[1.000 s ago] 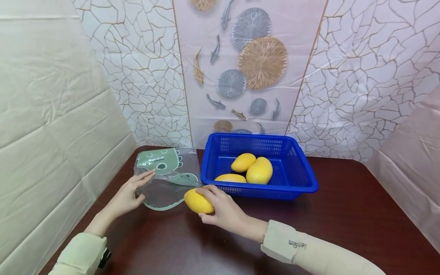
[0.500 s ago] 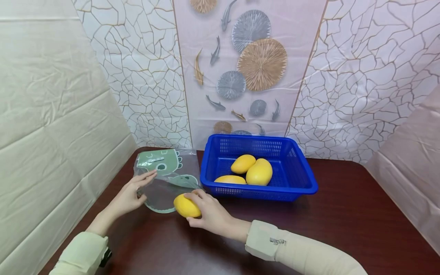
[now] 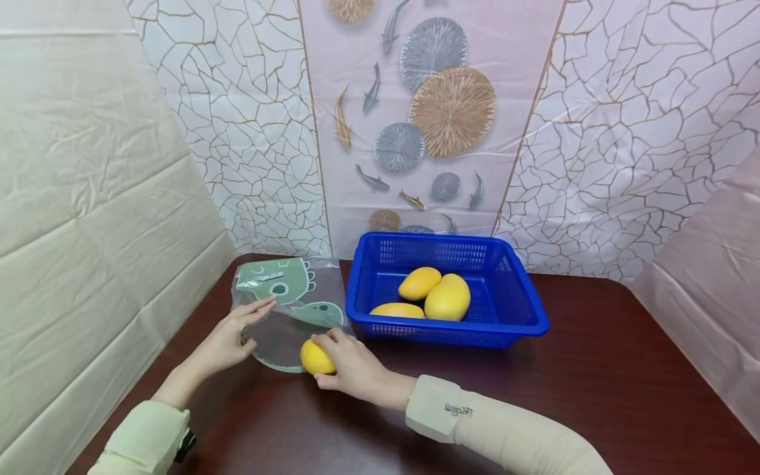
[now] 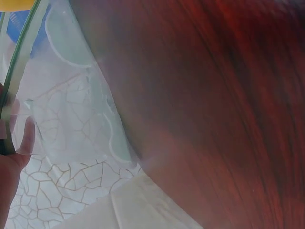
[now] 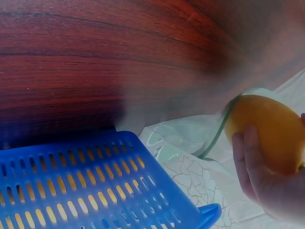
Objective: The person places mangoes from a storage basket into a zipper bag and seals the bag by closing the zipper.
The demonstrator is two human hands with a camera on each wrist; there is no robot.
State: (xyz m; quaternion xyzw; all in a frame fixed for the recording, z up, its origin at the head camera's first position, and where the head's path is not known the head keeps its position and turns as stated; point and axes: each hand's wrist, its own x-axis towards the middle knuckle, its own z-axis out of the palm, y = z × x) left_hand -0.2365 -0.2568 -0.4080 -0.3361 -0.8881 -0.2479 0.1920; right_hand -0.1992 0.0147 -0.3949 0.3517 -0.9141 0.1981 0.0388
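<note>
My right hand (image 3: 356, 369) grips a yellow mango (image 3: 316, 357) at the mouth of a clear plastic bag (image 3: 282, 336) printed with green cartoon shapes. In the right wrist view, the bag's green-edged rim runs along the end of the mango (image 5: 267, 129), and fingers (image 5: 248, 157) lie along its side. My left hand (image 3: 228, 340) holds the bag's left edge near the mouth, the forefinger stretched over the upper layer. The left wrist view shows the green rim strip (image 4: 21, 52) crossing that hand (image 4: 14, 157); part of its grip is out of frame.
Right of the bag stands a blue perforated basket (image 3: 522, 290) with 3 mangoes (image 3: 448, 298) in it, its near left corner close to the right hand. Both stand on a dark red-brown wooden table (image 3: 594, 369), with cloth-covered walls (image 3: 611, 132) around its back and sides.
My right hand has carried the mango left and slightly down to the bag's mouth. The left hand has shifted slightly right with the bag's edge. The basket stays in place.
</note>
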